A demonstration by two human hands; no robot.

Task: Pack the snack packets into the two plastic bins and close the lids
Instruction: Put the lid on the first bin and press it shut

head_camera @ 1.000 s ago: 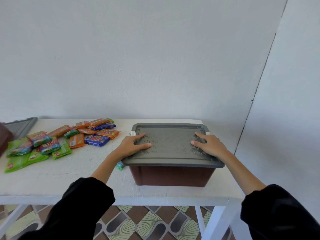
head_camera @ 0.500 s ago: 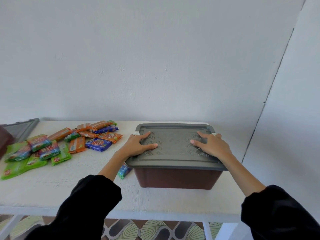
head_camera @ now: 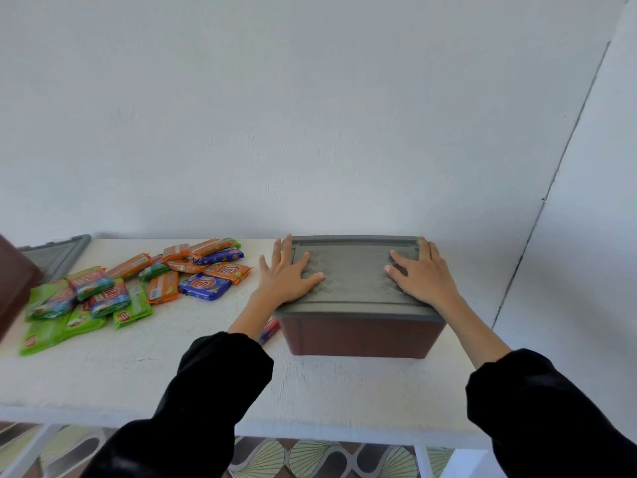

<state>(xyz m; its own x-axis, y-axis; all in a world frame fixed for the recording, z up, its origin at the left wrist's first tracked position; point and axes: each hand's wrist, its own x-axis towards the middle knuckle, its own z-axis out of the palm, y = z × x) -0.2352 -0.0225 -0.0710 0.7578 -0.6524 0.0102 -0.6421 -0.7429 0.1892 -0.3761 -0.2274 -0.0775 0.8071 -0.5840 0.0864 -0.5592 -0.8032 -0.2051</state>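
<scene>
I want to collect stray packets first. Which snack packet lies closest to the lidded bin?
The blue-and-red packet beside the near left corner of the bin, partly hidden behind the left forearm. The other packets lie grouped farther left on the table.

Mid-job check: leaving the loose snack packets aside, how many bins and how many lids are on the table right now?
Brown plastic bins: 2 (lidded bin; left-edge bin, partly out of view)
Grey plastic lids: 2 (fitted lid; loose lid at back left)
Total: 4
</scene>
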